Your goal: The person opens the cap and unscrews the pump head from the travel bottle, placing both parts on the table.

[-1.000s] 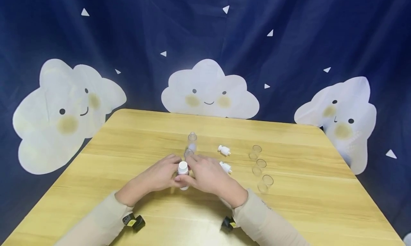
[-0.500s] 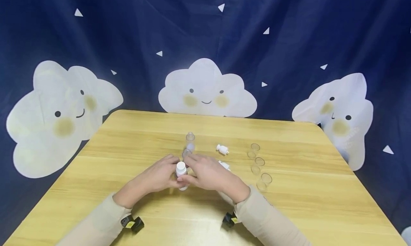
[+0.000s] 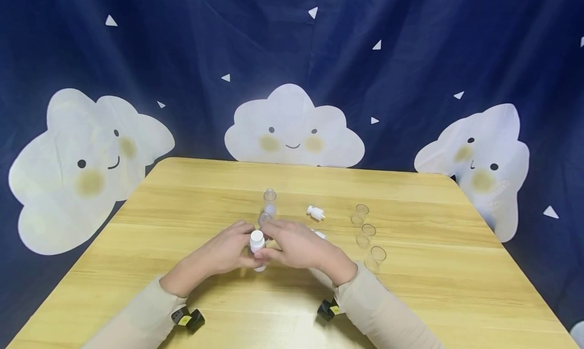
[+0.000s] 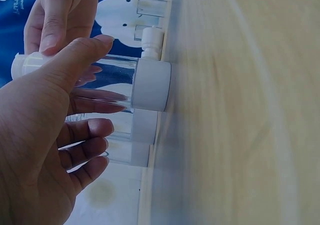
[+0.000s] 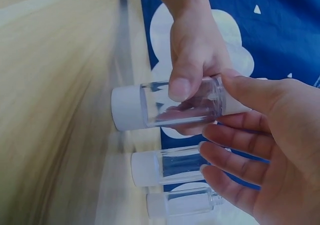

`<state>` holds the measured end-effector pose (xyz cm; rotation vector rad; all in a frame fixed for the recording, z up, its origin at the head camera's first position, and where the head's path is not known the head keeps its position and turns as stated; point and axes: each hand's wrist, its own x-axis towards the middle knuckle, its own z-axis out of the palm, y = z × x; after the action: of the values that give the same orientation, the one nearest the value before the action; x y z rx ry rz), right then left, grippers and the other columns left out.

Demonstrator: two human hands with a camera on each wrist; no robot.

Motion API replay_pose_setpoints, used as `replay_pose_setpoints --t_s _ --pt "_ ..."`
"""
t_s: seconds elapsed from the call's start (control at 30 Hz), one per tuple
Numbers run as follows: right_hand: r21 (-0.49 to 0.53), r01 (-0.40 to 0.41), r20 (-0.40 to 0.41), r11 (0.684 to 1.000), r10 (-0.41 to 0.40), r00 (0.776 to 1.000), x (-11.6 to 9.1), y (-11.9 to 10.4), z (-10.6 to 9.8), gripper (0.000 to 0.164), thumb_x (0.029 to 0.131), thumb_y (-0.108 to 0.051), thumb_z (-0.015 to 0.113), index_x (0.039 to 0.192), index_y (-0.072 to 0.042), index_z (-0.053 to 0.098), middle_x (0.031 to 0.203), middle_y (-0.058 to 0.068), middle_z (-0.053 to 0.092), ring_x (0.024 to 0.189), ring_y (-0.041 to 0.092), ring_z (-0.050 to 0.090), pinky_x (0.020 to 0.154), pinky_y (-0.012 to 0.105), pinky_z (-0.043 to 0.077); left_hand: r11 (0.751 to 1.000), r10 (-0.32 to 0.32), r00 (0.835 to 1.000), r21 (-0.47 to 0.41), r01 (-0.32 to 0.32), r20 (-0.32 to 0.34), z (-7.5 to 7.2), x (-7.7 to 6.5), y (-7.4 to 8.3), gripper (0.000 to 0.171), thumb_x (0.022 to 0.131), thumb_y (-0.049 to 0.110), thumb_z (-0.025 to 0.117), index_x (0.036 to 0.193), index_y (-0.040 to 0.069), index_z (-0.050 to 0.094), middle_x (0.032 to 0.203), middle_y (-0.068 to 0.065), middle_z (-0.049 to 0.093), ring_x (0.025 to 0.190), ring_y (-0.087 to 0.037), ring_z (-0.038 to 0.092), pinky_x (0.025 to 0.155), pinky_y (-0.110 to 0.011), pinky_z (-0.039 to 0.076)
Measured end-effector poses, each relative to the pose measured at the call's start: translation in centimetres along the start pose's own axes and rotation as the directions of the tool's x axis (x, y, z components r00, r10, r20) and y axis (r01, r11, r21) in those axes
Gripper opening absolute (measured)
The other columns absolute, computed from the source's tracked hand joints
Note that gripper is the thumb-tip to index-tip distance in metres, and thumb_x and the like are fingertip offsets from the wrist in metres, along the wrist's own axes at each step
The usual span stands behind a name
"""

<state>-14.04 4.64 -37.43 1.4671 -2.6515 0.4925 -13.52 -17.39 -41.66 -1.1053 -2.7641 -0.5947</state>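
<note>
A clear bottle with a white base stands upright on the table, its white pump top (image 3: 257, 238) in place at the neck. My left hand (image 3: 223, 248) grips the clear body; in the right wrist view its thumb lies along the bottle (image 5: 162, 105). My right hand (image 3: 295, 245) pinches the white top between thumb and index finger, the other fingers loosely bent beside it. In the left wrist view the white base (image 4: 152, 84) touches the tabletop. Beyond the hands two similar open-necked bottles stand in line, the far one (image 3: 270, 199) and the nearer one (image 3: 265, 219).
A white pump piece (image 3: 316, 212) lies right of the bottles; another (image 3: 320, 234) is partly hidden behind my right hand. Further right are three clear caps, the far one (image 3: 359, 215), the middle one (image 3: 366, 235) and the near one (image 3: 375, 258). A blue curtain (image 3: 274, 40) hangs behind the table.
Both hands stay on the same bottle, with slight finger movement at its top. My right wrist shifts a little to the right. The head view has moved slightly.
</note>
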Motion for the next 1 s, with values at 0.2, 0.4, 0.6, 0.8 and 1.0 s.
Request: replay_pose_setpoints --t_s 0.2,0.4,0.6,0.8,1.0 --pt "-0.002 -0.018 -0.002 1.000 0.018 1.000 -0.1 0.0 -0.1 0.048 0.093 -0.051 0.059 0.121 -0.013 0.057 0.107 -0.001 0.064 0.093 0.011 0.058 0.084 0.030 0.050 1.000 0.004 1.000 0.019 -0.004 0.003 0.1 -0.1 -0.1 0.056 0.083 0.058 0.069 0.121 0.017 0.069 0.110 0.008 0.062 0.104 -0.013 0.052 0.094 -0.038 0.047" --pt "-0.122 -0.065 -0.096 0.990 0.054 0.994 -0.1 -0.5 0.3 0.052 0.087 -0.064 0.058 0.108 -0.016 0.055 0.088 -0.006 0.059 0.074 0.009 0.055 0.065 0.026 0.048 1.000 0.000 1.000 0.009 0.000 0.003 0.2 0.0 -0.1 0.050 0.082 0.058 0.070 0.112 0.017 0.072 0.108 0.009 0.061 0.102 -0.012 0.051 0.093 -0.037 0.047" --pt "-0.233 -0.102 -0.140 0.967 0.070 0.988 0.1 -1.1 1.1 0.068 0.086 -0.069 0.054 0.116 -0.008 0.060 0.079 -0.006 0.056 0.066 0.009 0.051 0.054 0.023 0.042 0.999 0.022 1.000 0.041 -0.021 -0.002 0.2 0.0 -0.2 0.044 0.087 0.055 0.066 0.103 0.015 0.071 0.103 0.006 0.061 0.097 -0.013 0.052 0.089 -0.036 0.048" --pt "-0.211 -0.152 -0.146 0.966 0.123 0.982 0.3 -1.4 1.9 0.088 0.088 -0.070 0.049 0.140 0.000 0.048 0.095 -0.001 0.065 0.074 0.012 0.059 0.057 0.028 0.049 0.997 0.031 0.999 0.065 -0.032 0.008 0.1 0.0 -0.3 0.045 0.088 0.055 0.065 0.106 0.014 0.071 0.103 0.003 0.061 0.095 -0.014 0.051 0.087 -0.035 0.049" --pt "-0.201 -0.152 -0.160 0.968 0.121 0.980 0.4 -1.4 2.3 0.088 0.090 -0.069 0.048 0.140 0.002 0.047 0.118 0.007 0.066 0.080 0.014 0.063 0.059 0.029 0.051 0.999 0.030 1.000 0.039 -0.031 0.006 0.1 -0.1 -0.2 0.042 0.084 0.053 0.070 0.105 0.016 0.071 0.099 0.008 0.058 0.094 -0.012 0.050 0.085 -0.033 0.047"
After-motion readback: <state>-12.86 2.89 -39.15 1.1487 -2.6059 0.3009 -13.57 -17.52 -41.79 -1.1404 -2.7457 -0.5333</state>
